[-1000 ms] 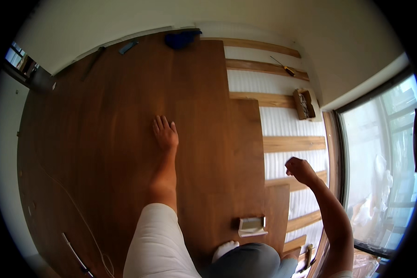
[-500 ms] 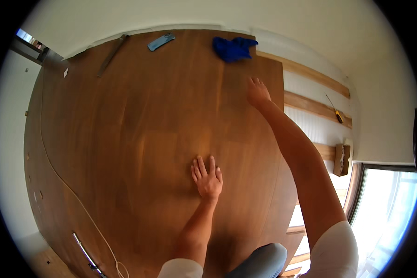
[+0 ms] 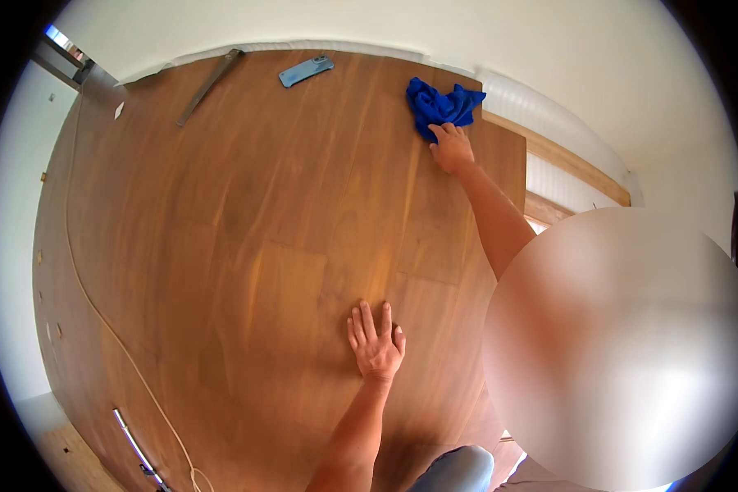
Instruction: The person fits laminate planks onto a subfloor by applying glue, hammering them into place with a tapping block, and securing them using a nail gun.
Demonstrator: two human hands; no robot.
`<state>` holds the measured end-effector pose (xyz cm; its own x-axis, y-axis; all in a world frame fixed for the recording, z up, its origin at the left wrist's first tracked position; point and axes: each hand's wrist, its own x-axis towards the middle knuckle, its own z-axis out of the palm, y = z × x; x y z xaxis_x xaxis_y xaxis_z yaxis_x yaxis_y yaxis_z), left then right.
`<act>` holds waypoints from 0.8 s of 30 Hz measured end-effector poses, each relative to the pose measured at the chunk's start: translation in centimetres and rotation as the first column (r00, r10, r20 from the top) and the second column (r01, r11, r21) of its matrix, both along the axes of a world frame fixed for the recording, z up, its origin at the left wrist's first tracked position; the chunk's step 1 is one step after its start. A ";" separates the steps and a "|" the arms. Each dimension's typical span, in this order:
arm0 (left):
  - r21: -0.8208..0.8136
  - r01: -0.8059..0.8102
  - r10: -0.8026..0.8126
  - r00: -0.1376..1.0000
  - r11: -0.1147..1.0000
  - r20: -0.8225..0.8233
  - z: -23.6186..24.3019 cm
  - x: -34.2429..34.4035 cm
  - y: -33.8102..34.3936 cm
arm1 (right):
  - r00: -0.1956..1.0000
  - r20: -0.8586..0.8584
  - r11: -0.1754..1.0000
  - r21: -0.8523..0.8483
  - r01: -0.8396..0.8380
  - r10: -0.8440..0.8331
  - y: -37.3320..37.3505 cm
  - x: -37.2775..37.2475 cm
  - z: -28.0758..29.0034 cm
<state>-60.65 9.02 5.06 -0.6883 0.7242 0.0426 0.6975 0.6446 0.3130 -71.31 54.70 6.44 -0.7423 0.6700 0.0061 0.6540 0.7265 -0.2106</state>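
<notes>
- Reaching out with your right hand (image 3: 452, 148), arm stretched long across the wood floor (image 3: 246, 246); fingers are lying loosely together, tips touching the near edge of the blue cloth (image 3: 439, 105). Can't tell if you're actually pinching any fabric.
- Blue cloth is sitting crumpled at the far edge of the laid floor, near its far right corner, just beside the white underlay strip (image 3: 533, 102) along the wall.
- Your left hand (image 3: 376, 344) is pressing flat on the floor planks, palm down, fingers spread, holding nothing. It's sitting toward the near side of the floor, well apart from the cloth.
- Light blue phone (image 3: 306, 70) is lying flat near the far edge, left of the cloth, apart from it.
- Long metal straightedge (image 3: 210, 86) is lying at an angle toward the far left corner, left of the phone.
- Thin pale cord (image 3: 98, 312) is curving along the left edge of the floor, running down to the near left.
- Bare wooden battens (image 3: 578, 168) are showing past the right edge of the planks.
</notes>
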 end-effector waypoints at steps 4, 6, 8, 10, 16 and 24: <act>0.026 0.009 -0.009 1.000 1.000 -0.014 -0.1 0.0 0.6 | 0.988 -0.128 0.996 0.008 -0.087 0.087 -5.7 4.8 -0.6; 0.037 0.024 -0.023 0.999 0.999 -0.025 0.0 0.1 0.6 | 0.988 -0.151 0.989 -0.150 -0.003 -0.019 -11.8 9.2 -0.2; 0.045 0.016 -0.013 0.998 0.999 -0.057 -0.1 -0.1 -0.2 | 0.987 0.078 0.923 -0.372 -0.101 0.139 -18.8 13.9 0.0; 0.077 0.004 0.003 0.997 0.997 -0.080 0.4 -0.7 -0.4 | 0.974 0.020 0.834 -0.521 -0.183 0.226 -25.4 17.8 3.8; 0.072 0.120 -0.097 0.961 0.990 -0.260 0.0 0.0 1.1 | 0.555 -0.588 0.530 -0.799 -0.283 -0.589 -29.3 27.0 14.9; -0.035 0.184 -0.187 0.953 0.982 -0.239 -4.5 1.8 2.7 | 0.054 -0.758 0.557 -0.523 -0.645 -0.650 -41.7 54.4 31.8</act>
